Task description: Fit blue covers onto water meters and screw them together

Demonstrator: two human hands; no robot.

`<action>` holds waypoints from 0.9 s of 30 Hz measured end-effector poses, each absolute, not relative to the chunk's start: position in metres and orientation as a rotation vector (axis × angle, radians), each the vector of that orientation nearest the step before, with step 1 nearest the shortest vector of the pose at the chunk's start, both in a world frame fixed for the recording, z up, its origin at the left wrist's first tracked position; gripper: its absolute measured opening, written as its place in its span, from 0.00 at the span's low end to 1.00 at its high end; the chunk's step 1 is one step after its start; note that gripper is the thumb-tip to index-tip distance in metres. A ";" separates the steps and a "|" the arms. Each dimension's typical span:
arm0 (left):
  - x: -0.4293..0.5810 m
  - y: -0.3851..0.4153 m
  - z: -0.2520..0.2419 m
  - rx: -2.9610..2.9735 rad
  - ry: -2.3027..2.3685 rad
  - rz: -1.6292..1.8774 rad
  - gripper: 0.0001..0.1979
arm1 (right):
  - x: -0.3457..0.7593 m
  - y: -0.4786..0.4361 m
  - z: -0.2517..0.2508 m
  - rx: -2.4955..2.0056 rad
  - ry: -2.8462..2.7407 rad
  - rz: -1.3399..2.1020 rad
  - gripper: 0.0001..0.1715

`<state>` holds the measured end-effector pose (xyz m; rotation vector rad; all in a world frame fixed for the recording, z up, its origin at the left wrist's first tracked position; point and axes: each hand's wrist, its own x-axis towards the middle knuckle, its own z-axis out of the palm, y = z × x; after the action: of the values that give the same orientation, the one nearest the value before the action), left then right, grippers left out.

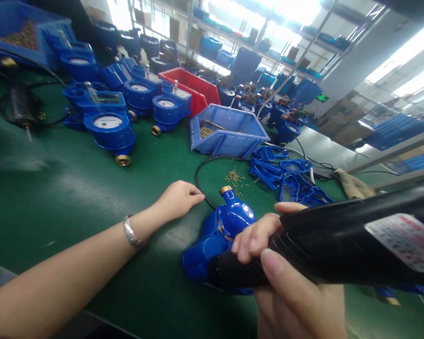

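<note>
The right hand point(286, 268) is grasping the black screwdriver point(339, 245) over the blue meter point(229, 226) at lower centre, while the left hand point(178, 200) is pinching near the brass screws point(235, 178), perhaps picking one, though a catch cannot be told, and seating it is probably needing careful aim.

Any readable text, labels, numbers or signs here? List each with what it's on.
No text can be read in this frame.
White label on the black power tool in the right hand: red and dark print, too blurred.
Dial faces of the blue water meters: too small.
Green lit sign at the back: blurred, unreadable.
</note>
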<state>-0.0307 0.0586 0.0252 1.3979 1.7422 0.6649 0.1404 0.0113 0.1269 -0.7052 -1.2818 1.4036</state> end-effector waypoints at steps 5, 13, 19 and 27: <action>-0.013 0.118 0.017 1.741 1.816 0.602 0.09 | 0.140 0.012 0.128 -0.699 -1.297 1.412 0.19; 0.011 0.156 -0.010 1.956 1.812 0.401 0.15 | 0.144 0.010 0.127 -0.740 -1.323 1.415 0.18; 0.006 0.146 -0.004 1.898 1.807 0.437 0.15 | 0.144 0.013 0.128 -0.774 -1.334 1.401 0.19; -0.020 0.093 0.028 1.626 1.873 0.658 0.09 | 0.145 0.014 0.128 -0.706 -1.334 1.417 0.20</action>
<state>-0.0196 0.0932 0.0277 1.6264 1.8733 0.6583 0.1445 0.0138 0.1277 -0.7061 -1.3344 1.4171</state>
